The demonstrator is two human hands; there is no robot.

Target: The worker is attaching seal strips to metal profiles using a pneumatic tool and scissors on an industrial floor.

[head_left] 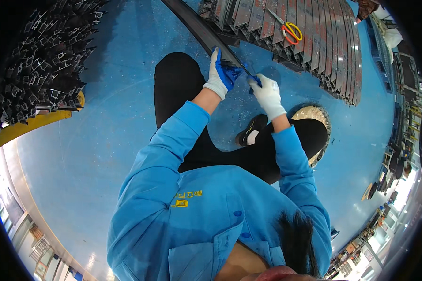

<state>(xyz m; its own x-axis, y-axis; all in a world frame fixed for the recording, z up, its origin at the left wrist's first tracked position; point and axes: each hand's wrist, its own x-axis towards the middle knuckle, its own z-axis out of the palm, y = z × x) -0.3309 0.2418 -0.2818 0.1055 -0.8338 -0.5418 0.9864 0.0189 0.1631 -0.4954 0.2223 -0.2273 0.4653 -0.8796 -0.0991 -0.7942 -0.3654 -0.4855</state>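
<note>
across the blue floor, a broad stack of profiles fills the far right, and a long dark profile slants in just left of it. the left hand grips this piece's near end; the right hand curls close at the tip, but what it pinches cannot be told. with so much length beyond, a slack hold could let it twist or knock the stack, jolting off the red-and-yellow scissors on top.

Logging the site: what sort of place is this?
Likely a factory workshop: a stack of long grey strips, a big heap of dark strips at left, and a wide blue floor.
</note>
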